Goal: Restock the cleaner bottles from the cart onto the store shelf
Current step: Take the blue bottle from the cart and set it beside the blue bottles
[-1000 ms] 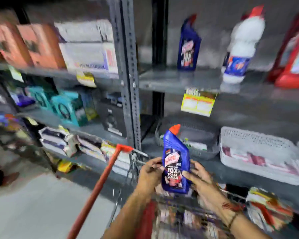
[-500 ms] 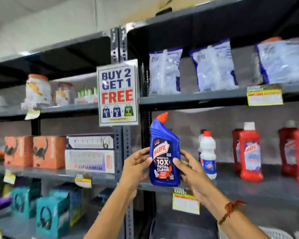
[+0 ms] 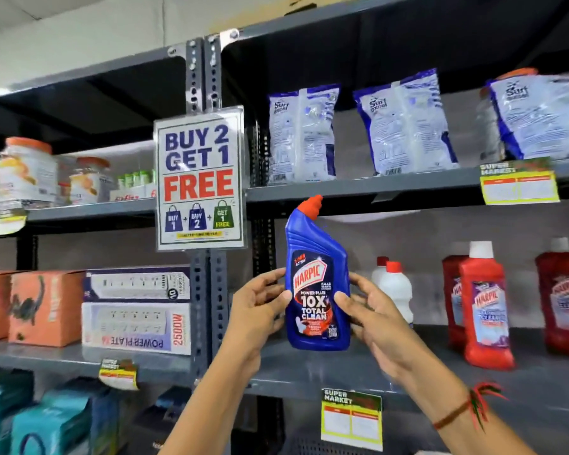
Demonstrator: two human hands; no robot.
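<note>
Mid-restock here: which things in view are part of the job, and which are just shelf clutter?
Job: blue Harpic bottle, held upright by left hand and right hand; grey shelf; red Harpic bottles; white bottles.

Not job: promo sign; detergent packs; power strip boxes; orange boxes.

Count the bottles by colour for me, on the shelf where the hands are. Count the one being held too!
Blue bottle: 1, held between the left hand and the right hand
White bottles: 2, one behind the other
Red bottles: 4, one cut off at the picture's right edge
Total: 7
</note>
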